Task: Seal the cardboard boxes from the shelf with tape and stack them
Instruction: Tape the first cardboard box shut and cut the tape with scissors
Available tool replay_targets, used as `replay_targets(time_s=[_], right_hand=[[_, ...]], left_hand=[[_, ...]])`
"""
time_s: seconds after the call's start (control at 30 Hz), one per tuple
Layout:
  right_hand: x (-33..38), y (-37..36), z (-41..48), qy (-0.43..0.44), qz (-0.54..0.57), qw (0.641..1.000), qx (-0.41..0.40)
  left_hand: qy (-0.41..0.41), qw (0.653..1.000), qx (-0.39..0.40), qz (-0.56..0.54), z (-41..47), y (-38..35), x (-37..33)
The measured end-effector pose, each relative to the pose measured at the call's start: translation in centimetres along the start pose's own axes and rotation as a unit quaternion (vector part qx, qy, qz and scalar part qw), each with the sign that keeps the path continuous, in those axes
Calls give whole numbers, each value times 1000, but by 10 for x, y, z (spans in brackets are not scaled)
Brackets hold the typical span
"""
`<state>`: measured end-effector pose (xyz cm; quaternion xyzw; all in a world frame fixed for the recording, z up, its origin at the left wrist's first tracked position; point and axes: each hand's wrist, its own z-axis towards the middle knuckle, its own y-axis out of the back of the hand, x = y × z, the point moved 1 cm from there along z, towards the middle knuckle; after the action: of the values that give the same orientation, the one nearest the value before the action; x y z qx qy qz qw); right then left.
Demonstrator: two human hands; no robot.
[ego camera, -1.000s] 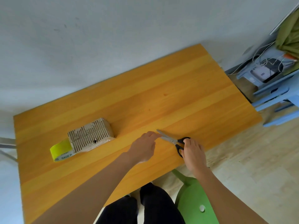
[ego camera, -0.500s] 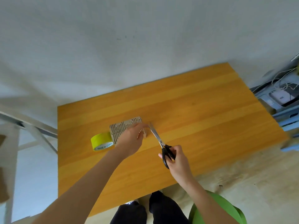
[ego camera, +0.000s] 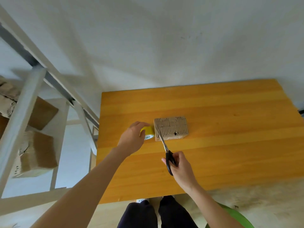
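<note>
A small flat cardboard box [ego camera: 171,129] lies on the orange wooden table [ego camera: 213,153]. Just left of it stands a yellow tape roll [ego camera: 148,133], and my left hand [ego camera: 132,139] curls its fingers round that roll. My right hand [ego camera: 178,165] grips the black handles of a pair of scissors [ego camera: 166,151]. The blades point up toward the box's left front corner, between box and roll. Whether the blades are apart is unclear.
A white metal shelf [ego camera: 24,102] stands at the left and holds several brown cardboard boxes [ego camera: 37,152]. A green chair [ego camera: 236,218] is at the lower right by my legs. A white wall runs behind the table.
My view swung left, bringing the shelf into sight. My left hand moved from the box onto the tape roll. My right hand carried the scissors from the table's right part up to the box.
</note>
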<state>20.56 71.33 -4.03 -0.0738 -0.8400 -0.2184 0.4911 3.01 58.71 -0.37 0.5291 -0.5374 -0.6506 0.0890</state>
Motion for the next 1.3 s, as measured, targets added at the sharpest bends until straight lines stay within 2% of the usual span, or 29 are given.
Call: replay_targets(time_s=[0.23,0.4,0.47,0.6,0.67,0.77,0.93,1.13,1.3], right_hand=[[3,-23,-5,-41,7,998,52],[3,-28,-11,-78,15,994,81],[12,-31,-10,-61,35,996,48],[37,-29,12,-6,83,994,-76],[45,-24,32,10,35,993,-114],[48,-17,59,19,-121,981,-152],[50,-18,80,45,-350,916,-190],[52,-20,90,37,-396,903,-166],[53,-21,93,28,-382,907,-177]], left_hand=[[29,999,26,19,0,-1,28],[16,998,39,42,9,-12,33],[9,998,47,45,18,-16,31],[11,996,70,53,38,-25,30],[18,995,84,42,44,-29,30],[25,994,105,3,49,-33,31],[24,990,139,-30,56,-32,33],[26,981,183,-63,60,-28,35],[2,978,200,-54,65,-25,42]])
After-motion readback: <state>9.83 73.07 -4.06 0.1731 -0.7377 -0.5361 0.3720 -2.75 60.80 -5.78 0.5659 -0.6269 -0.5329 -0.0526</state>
